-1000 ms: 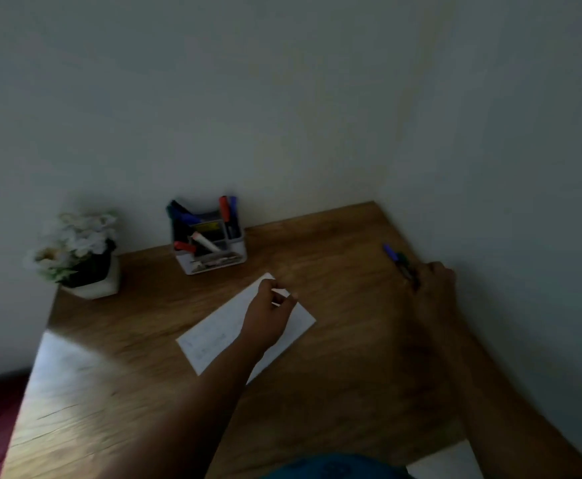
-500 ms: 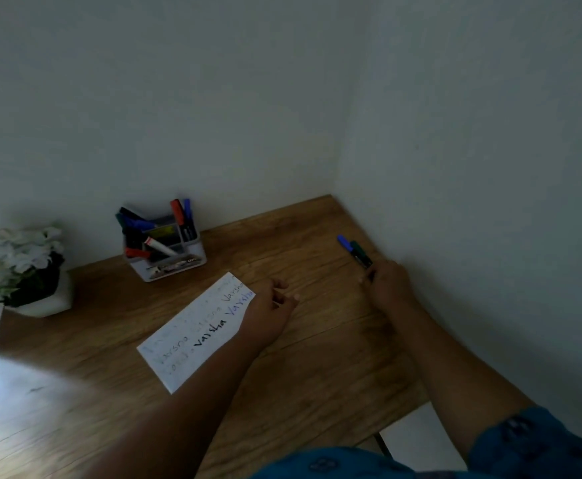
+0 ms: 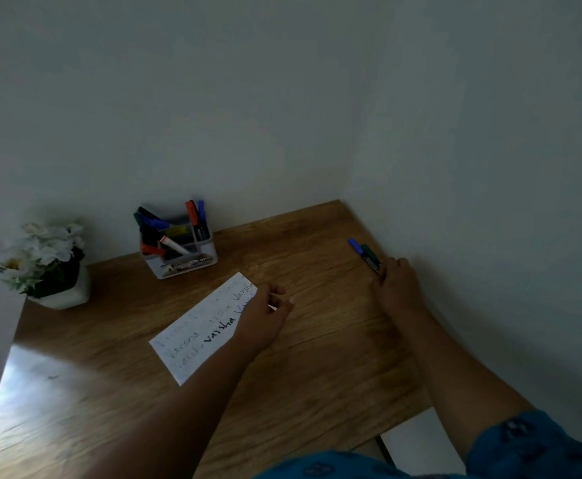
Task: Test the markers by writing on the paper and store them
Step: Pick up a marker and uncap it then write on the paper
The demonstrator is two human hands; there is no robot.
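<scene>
Paper (image 3: 199, 335) under the left hand (image 3: 260, 318), fingers resting on its corner, bears several written trials. Right hand (image 3: 395, 283) touches two markers (image 3: 369, 255); grasp indeterminate. Most markers sit stored in the holder (image 3: 178, 250) beyond; two remain.

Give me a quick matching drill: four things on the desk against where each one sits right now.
Things:
1. paper
2. loose markers
3. organizer
4. flower pot

Places:
A. far left edge of the desk
B. by the right wall, at the right hand's fingertips
C. against the back wall
D. mid-desk, under the left hand

Pairs: 1-D, 2-B, 3-C, 4-A
</scene>
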